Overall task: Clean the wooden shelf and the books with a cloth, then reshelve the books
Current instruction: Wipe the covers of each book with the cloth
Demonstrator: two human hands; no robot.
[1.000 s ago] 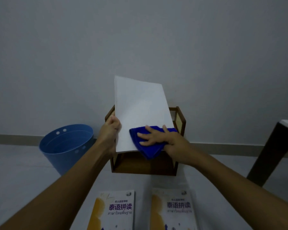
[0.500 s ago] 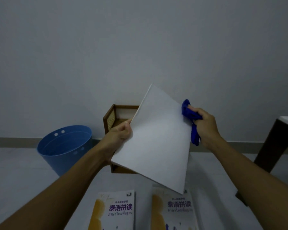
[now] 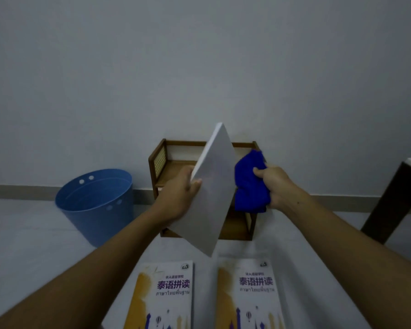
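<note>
While the left hand [image 3: 176,195] grips the white book [image 3: 211,186] on a tilt in the middle of the frame, likely so its edge can be wiped, the right hand [image 3: 275,186] squeezes the blue cloth [image 3: 249,184] beside it, before the wooden shelf [image 3: 176,162].

Bare forearms, bare left hand [image 3: 176,198], bare right hand [image 3: 279,186]

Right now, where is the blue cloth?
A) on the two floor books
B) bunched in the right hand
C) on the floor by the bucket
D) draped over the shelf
B: the right hand grips the bunched cloth beside the white book that the left hand holds up.
</note>
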